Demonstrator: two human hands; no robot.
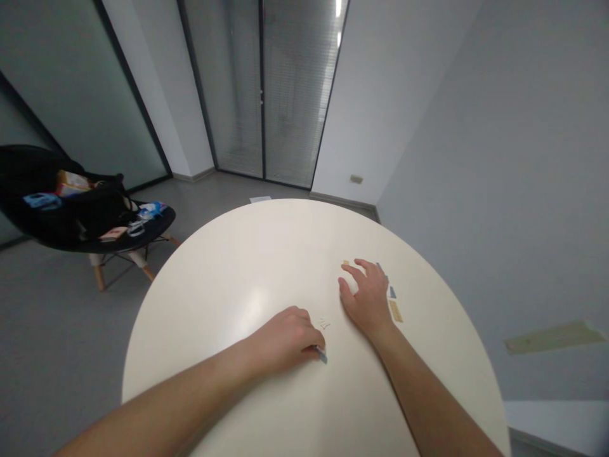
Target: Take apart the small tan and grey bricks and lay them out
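Observation:
On the round white table (228, 266), my left hand (288, 339) is closed, with its thumb and fingers around a small flat grey-blue piece (322, 357). Just beyond those fingers lie a few tiny pale slivers (324, 323). Farther right, my right hand (368, 295) reaches over the tabletop with its fingers spread and curved. Small flat pieces surround it: a tan one (396, 311) beside the wrist, a grey-blue one (392, 292) above that, and another tan bit (346, 262) past the fingertips. Part of this group is hidden under the right hand.
A black chair (28, 222) at the left carries a dark bag (102, 206) and several small packets. Behind the table are glass doors (266, 89). A grey wall (514, 178) runs close along the right, with a strip of tape (554, 337) on it.

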